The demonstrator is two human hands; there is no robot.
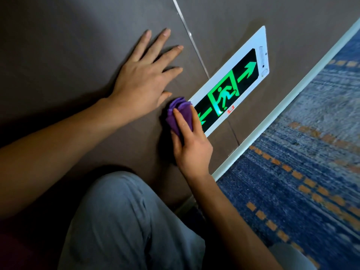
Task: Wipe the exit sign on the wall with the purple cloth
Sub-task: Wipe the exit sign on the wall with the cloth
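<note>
Low on the wall [68,61], just above the baseboard [282,106], the lit exit sign [231,88] sits flush. At the sign's near end, the right hand [191,145] grips the bunched purple cloth [180,114], fingers closed around it, pressing it on the sign's edge. Beside the sign, the left hand [144,75] lies flat and spread on the wall, holding nothing. A knee [120,217] shows below.

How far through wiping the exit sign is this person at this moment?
Done: the purple cloth is bunched in the right hand and pressed on the near end of the exit sign. In hand: that end, covering part of one green arrow, while the left hand lies flat on the wall. Left: the running-figure panel and far arrow lie uncovered; whether they have been wiped cannot be told.
</note>
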